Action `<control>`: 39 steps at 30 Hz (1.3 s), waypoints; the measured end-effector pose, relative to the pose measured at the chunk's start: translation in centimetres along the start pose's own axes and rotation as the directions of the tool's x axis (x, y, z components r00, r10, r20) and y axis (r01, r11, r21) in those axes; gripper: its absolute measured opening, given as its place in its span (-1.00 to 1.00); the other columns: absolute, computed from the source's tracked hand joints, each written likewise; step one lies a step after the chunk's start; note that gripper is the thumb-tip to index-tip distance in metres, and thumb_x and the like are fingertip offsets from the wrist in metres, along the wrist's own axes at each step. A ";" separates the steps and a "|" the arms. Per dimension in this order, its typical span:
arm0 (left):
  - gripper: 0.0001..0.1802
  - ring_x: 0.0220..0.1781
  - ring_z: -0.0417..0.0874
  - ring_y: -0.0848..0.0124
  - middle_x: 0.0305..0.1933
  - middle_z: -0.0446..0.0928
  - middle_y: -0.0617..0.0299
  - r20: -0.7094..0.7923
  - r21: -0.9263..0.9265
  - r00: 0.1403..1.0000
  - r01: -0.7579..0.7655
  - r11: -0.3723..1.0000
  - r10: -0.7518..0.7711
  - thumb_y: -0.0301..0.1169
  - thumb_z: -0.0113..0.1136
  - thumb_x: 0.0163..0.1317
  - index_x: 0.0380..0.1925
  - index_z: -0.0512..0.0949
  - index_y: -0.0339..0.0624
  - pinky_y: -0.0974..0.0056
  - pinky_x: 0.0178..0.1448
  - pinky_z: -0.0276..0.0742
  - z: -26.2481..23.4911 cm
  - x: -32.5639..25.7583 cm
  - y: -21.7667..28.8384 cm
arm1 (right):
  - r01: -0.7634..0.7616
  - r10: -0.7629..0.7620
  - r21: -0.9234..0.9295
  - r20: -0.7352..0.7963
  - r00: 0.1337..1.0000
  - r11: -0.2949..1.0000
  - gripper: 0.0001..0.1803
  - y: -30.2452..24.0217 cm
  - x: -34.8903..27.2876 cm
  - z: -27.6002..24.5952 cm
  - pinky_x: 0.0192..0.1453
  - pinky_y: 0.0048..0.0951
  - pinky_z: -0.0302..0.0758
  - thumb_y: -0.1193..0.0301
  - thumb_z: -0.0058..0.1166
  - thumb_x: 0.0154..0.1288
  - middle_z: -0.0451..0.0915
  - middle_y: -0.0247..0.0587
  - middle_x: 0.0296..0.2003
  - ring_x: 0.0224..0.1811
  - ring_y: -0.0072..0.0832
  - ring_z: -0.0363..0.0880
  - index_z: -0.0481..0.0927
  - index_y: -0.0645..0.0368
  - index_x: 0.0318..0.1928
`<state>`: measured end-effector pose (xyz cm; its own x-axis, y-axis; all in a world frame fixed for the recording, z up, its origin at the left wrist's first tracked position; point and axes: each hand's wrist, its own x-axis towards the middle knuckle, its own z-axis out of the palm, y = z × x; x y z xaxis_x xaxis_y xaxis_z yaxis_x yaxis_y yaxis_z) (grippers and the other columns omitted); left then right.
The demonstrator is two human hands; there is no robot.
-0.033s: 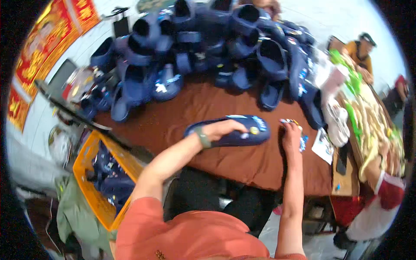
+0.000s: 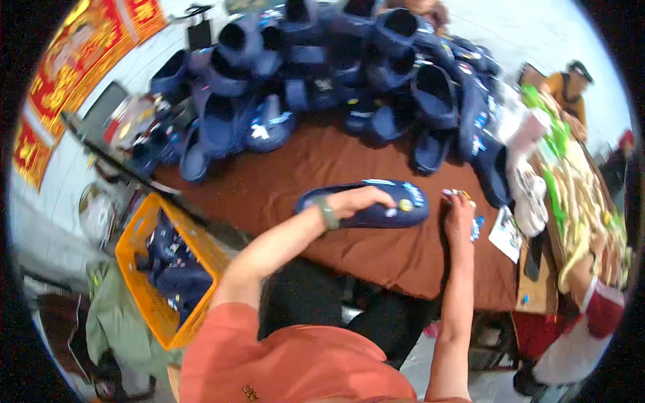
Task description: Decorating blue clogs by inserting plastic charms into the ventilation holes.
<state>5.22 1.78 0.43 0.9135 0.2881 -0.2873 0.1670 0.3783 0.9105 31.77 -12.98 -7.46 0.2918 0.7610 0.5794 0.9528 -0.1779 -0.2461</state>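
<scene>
No change, hence no progress, is showing — left hand [image 2: 359, 199], half-curled, is gripping a clog [image 2: 414, 212] inside the table [image 2: 376, 269]'s near edge; right hand [image 2: 459, 216] is touching coloured pieces [image 2: 478, 227] (opening, hold unclear).

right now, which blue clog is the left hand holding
The clog by itself in front of the person, with a yellow charm; the other clogs on the brown cloth crowd its far side.

No txt legible, all blurry or too small. Gold chars on red wall banner [image 2: 75, 64], beyond tbl's [image 2: 262, 191] far L corner; lt-blue letter-like marks on navy clog [image 2: 404, 217] nr mid-tbl & pile clog [image 2: 269, 140] twd far edge.
</scene>
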 end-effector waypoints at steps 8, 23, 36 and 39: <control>-0.78 -0.30 0.57 0.53 -0.29 0.62 0.35 0.013 0.081 0.984 -0.178 0.981 0.178 -0.28 0.19 0.11 -0.30 0.62 -0.15 0.37 -0.12 0.48 0.0 -0.1 -1.6 | 0.060 -0.054 -0.086 0.071 0.996 0.995 -0.77 -0.5 -0.1 0.3 0.21 -0.15 0.24 0.35 0.07 0.22 0.60 -0.22 -0.11 0.04 -0.22 0.47 0.64 0.02 -0.11; -0.69 -0.26 0.48 0.49 -0.29 0.57 0.35 -0.045 0.253 0.975 -0.198 0.947 0.216 -0.16 0.11 0.10 -0.38 0.62 -0.19 0.31 -0.09 0.39 0.4 -0.5 -1.7 | 0.116 -0.119 -0.184 -0.004 0.993 0.976 -0.70 1.0 0.1 1.6 0.17 -0.12 0.24 0.24 0.01 0.32 0.58 -0.20 -0.13 0.03 -0.20 0.47 0.60 -0.03 0.01; -0.75 -0.35 0.48 0.51 -0.35 0.57 0.36 -0.100 0.211 0.977 -0.166 0.963 0.190 -0.20 0.15 0.06 -0.41 0.64 -0.11 0.35 -0.19 0.38 0.7 0.3 -2.2 | 0.082 -0.079 -0.194 0.024 0.997 0.978 -0.70 0.4 -0.5 0.8 0.17 -0.10 0.29 0.26 0.01 0.34 0.58 -0.08 -0.08 0.05 -0.10 0.46 0.57 0.20 -0.08; -0.75 -0.36 0.49 0.51 -0.36 0.59 0.37 -0.018 0.146 0.971 -0.234 0.961 0.239 -0.20 0.16 0.05 -0.40 0.66 -0.10 0.34 -0.21 0.41 0.5 -0.6 -1.9 | 0.155 -0.150 -0.105 0.049 0.987 0.982 -0.70 -0.7 0.0 1.1 0.21 -0.12 0.27 0.29 0.04 0.31 0.57 -0.04 -0.05 0.09 -0.10 0.45 0.57 0.22 -0.06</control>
<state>4.53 0.49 -1.00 0.9200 0.3862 -0.0670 0.0011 0.1684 0.9857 31.05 -12.18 -8.18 0.1409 0.8088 0.5710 0.9899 -0.1227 -0.0704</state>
